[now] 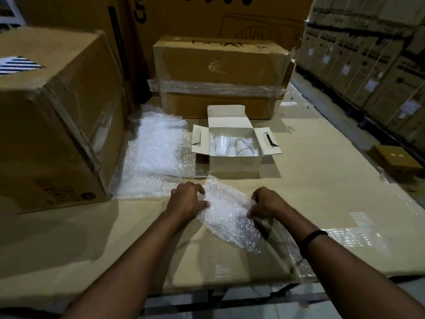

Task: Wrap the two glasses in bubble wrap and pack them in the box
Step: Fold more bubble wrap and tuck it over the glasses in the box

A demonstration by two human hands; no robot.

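The left hand [187, 199] and right hand [264, 203] meet over the near middle of the worktop [322, 180], a flat surface covered in cardboard. A black band [314, 238] circles the right wrist. Between the hands is a crumpled bubble wrap sheet [227, 215]. The left hand has its fingers curled over the sheet's left edge with the thumb pressed on top. The right hand pinches the right edge in bunched fingers. The sheet's near end trails toward the worktop's front edge.

Just beyond the hands, near the worktop's centre, stands the small white box [234, 162], with all its flaps open. Inside are a glass [222, 143] by the left wall and a second glass [243, 146] beside it. Both are unwrapped, and they seem to be tipped with their mouths toward the camera, though the dim light makes that uncertain.

Left of the box, more bubble wrap [156, 148] is spread flat and reaches to a large carton [53, 111] on the worktop's left side. Behind the box, a long carton [220, 77] bound with clear film sits at the far edge. A small brown box [395, 160] rests at the right edge, with stacked cartons [368, 54] beyond it.
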